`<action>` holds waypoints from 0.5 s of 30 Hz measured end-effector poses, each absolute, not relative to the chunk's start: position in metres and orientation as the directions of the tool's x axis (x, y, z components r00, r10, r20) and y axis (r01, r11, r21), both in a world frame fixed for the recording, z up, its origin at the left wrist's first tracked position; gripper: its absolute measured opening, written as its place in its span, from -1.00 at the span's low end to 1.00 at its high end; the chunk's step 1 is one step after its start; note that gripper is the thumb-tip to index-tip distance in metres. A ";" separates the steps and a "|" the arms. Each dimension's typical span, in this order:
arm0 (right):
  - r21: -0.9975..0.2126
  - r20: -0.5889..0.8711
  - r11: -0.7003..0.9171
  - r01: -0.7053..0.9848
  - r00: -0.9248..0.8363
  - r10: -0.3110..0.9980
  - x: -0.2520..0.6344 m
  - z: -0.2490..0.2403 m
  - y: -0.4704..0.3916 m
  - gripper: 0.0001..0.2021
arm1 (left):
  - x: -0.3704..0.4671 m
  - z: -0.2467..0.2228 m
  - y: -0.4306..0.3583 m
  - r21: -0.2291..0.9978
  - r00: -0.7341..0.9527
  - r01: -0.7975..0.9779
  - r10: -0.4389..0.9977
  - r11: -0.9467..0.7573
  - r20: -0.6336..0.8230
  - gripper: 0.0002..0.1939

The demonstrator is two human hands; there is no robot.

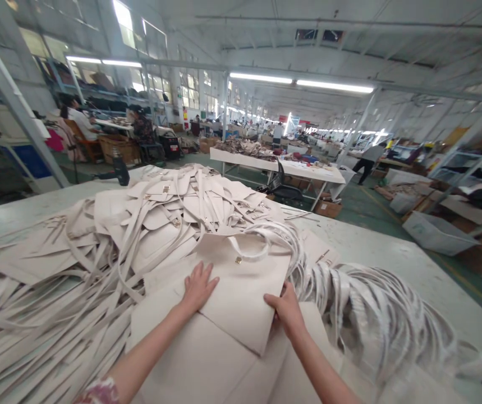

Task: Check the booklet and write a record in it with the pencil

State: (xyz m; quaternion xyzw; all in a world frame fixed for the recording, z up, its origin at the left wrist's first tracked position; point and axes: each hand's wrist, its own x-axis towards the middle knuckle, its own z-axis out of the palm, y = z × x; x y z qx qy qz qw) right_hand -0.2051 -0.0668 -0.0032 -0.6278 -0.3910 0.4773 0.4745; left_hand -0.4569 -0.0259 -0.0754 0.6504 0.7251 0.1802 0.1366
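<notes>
- Where the pale worktable (396, 255) runs away toward a long factory hall, strip lights (299, 83) hang under a white roof, and other tables (283, 166) stand further off with goods heaped on them.
- People sit at benches far back on the left, and one person (369, 158) walks near the shelving on the right; a grey plastic bin (436, 233) sits on the green floor beside the table.
- A heap of cream bag panels (169, 216) covers most of the table, flat and smooth like leather or a leather-like sheet, some bearing small gold-coloured clasps.
- Long narrow straps (22, 331) of the same cream material spill off to the left, tangled and looping.
- To the right lies a bundle of curved strips (371, 314), white with darker edges, blurred.
- The top panel (241, 297) lies nearest the person, atop other flat panels, a rounded handle and a gold clasp near its upper edge.
- The left hand (198, 287) rests flat and open on that panel, fingers spread, gripping nothing.
- The right hand (287, 310) pinches the panel's right edge, fingers curled under it.
</notes>
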 end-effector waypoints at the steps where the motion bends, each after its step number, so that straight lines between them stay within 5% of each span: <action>1: -0.981 -0.184 -0.193 0.020 0.221 0.958 -0.221 0.007 -0.071 -0.47 | -0.462 -0.078 -0.024 0.458 -0.072 0.885 0.996 0.088 -0.052 -0.40; 3: -0.998 -0.062 -0.060 -0.019 0.141 0.988 -0.249 0.044 -0.085 -0.52 | -0.474 -0.077 -0.022 0.497 -0.042 0.865 0.997 0.069 -0.065 -0.42; 7: -0.970 0.195 0.189 -0.154 -0.026 0.981 -0.278 0.095 -0.137 -0.52 | -0.488 -0.070 -0.029 0.458 -0.008 0.885 0.982 -0.082 0.191 -0.45; 10: -0.975 0.068 0.078 -0.209 0.053 0.996 -0.269 0.035 -0.178 -0.46 | -0.480 -0.085 -0.047 0.366 0.140 0.914 0.982 -0.178 0.128 -0.44; 13: -0.999 -0.041 -0.028 -0.041 0.342 0.939 -0.246 -0.065 -0.205 -0.56 | -0.466 -0.110 -0.061 0.295 0.210 0.930 0.976 -0.219 0.063 -0.41; 15: -0.998 -0.057 -0.050 -0.031 0.355 0.933 -0.233 -0.109 -0.216 -0.54 | -0.460 -0.119 -0.059 0.245 0.218 0.940 0.971 -0.237 0.101 -0.39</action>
